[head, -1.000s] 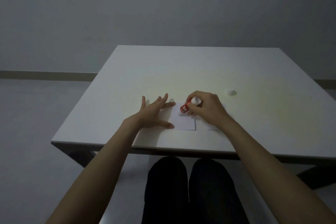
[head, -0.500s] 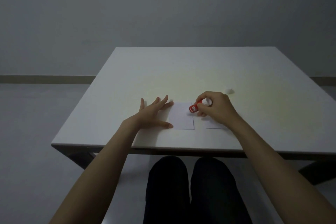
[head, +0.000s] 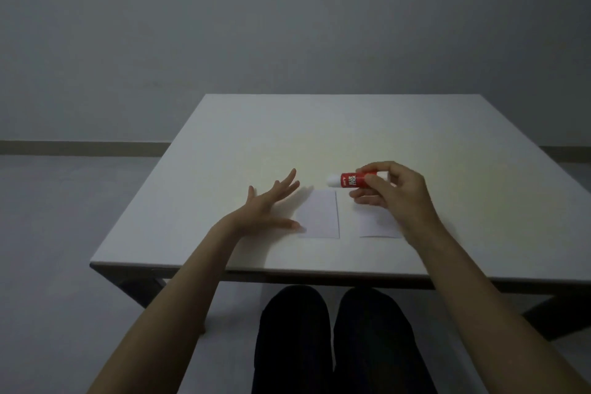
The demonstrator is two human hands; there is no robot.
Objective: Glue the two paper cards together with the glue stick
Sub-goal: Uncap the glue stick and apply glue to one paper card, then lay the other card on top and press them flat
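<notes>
Two white paper cards lie side by side near the table's front edge. The left card (head: pixel 319 214) is fully in view. The right card (head: pixel 377 227) is partly hidden under my right hand (head: pixel 399 198). That hand holds the red glue stick (head: pixel 353 179) level above the table, just beyond the gap between the cards, with its white end pointing left. My left hand (head: pixel 268 208) rests beside the left card with fingers spread; its thumb tip touches the card's near left corner.
The white table (head: pixel 319 134) stretches well beyond the cards towards a grey wall. My dark-trousered legs (head: pixel 335 339) sit under its front edge. The small white cap seen earlier is out of sight behind my right hand.
My right hand has lifted the glue stick off the left card and carried it right and away from me, turning it level. My left hand has stayed by the left card.
</notes>
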